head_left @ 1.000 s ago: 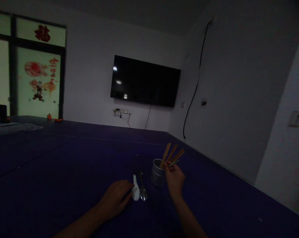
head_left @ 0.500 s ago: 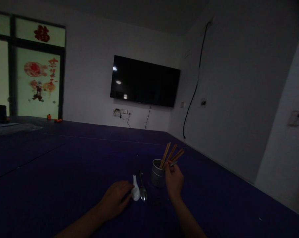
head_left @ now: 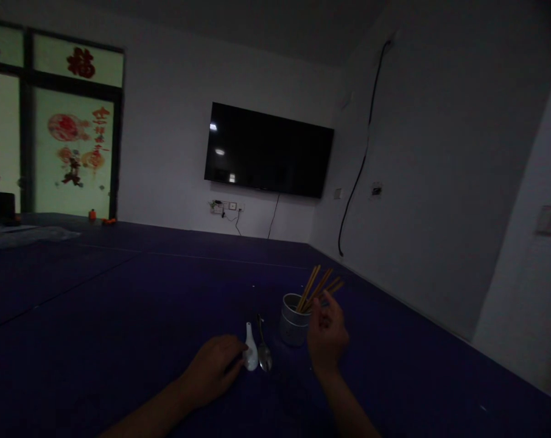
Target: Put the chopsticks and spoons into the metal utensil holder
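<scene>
My left hand [head_left: 215, 365] rests on the purple tabletop with thumb and fingers apart. Its fingertips touch the side of a white soup spoon [head_left: 250, 356], which lies bowl toward me. Just right of that spoon lies a metal spoon [head_left: 265, 358], its handle pointing away. A grey metal cup [head_left: 293, 325] stands upright beyond it, holding several wooden chopsticks [head_left: 308, 289] that lean to the right. My right hand [head_left: 328, 334] is raised at the cup's right side, fingers bent and apart, with nothing visible between them. It hides part of the cup and the lower chopsticks.
The purple table [head_left: 156, 304] reaches back to the wall, where a black television [head_left: 268, 149] hangs. Clear plastic sheeting [head_left: 28, 236] and a small orange object [head_left: 92, 215] lie at the far left. A black cable [head_left: 360, 167] hangs down the right wall.
My right hand has loosened its pinch on a thin silvery handle by the chopsticks and shifted slightly right. The handle no longer shows. My left hand stays by the white spoon.
</scene>
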Action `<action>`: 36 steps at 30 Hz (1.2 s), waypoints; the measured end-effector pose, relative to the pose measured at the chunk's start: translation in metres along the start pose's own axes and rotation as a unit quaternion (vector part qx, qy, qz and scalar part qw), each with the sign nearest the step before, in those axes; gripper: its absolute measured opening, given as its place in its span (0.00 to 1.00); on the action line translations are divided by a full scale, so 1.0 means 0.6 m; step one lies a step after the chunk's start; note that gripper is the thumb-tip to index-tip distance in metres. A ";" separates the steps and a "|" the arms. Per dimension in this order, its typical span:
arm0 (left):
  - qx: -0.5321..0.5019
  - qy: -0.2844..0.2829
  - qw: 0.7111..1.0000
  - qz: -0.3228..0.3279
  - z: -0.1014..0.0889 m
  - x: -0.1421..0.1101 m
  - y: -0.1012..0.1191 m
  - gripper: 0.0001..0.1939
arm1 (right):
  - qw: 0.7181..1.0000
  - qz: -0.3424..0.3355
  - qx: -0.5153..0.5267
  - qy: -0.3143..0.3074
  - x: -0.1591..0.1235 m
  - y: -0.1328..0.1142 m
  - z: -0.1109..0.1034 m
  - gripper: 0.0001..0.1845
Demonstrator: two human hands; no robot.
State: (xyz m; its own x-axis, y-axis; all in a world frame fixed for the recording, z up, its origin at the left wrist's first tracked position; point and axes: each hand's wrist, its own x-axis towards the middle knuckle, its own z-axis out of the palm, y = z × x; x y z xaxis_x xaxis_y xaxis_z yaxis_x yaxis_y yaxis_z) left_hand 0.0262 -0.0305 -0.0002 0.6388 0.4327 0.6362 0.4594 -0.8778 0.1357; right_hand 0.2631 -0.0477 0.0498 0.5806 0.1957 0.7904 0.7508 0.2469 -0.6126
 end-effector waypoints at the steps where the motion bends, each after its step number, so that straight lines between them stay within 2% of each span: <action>1: -0.001 0.002 1.000 0.003 0.001 0.000 0.000 0.12 | 0.998 -0.044 -0.011 -0.040 -0.007 -0.005 0.002 0.28; 3: -0.002 0.009 1.000 0.010 0.002 -0.001 -0.001 0.11 | 0.977 -0.130 -0.030 -0.168 -0.026 -0.016 0.008 0.25; 6: 0.002 0.013 1.000 0.014 0.003 0.000 -0.001 0.11 | 0.912 -0.185 -0.089 -0.355 -0.054 -0.030 0.019 0.20; 9: 0.005 -0.001 1.000 0.008 0.003 0.001 0.000 0.10 | 0.869 -0.175 -0.150 -0.438 -0.073 -0.035 0.026 0.17; 13: 0.002 -0.019 1.000 0.002 0.003 0.002 0.001 0.09 | 0.851 -0.165 -0.165 -0.471 -0.079 -0.035 0.029 0.15; 20: 0.005 -0.012 1.000 0.004 0.004 0.000 0.001 0.08 | 0.848 -0.153 -0.141 -0.487 -0.089 -0.027 0.032 0.14; 27: 0.014 -0.013 1.000 0.004 0.004 0.001 0.001 0.08 | 0.810 -0.196 -0.182 -0.521 -0.093 -0.021 0.031 0.17; 36: 0.034 -0.030 0.999 -0.020 0.013 0.001 -0.001 0.06 | 0.822 -0.181 -0.190 -0.506 -0.098 -0.034 0.027 0.15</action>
State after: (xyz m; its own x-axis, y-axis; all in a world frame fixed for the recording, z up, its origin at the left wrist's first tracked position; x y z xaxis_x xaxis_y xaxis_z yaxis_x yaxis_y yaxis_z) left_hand 0.0310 -0.0279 -0.0058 0.6544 0.4803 0.5840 0.5242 -0.8448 0.1074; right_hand 0.2088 -0.0490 0.0159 -0.1168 0.9110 0.3956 0.9725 0.1856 -0.1404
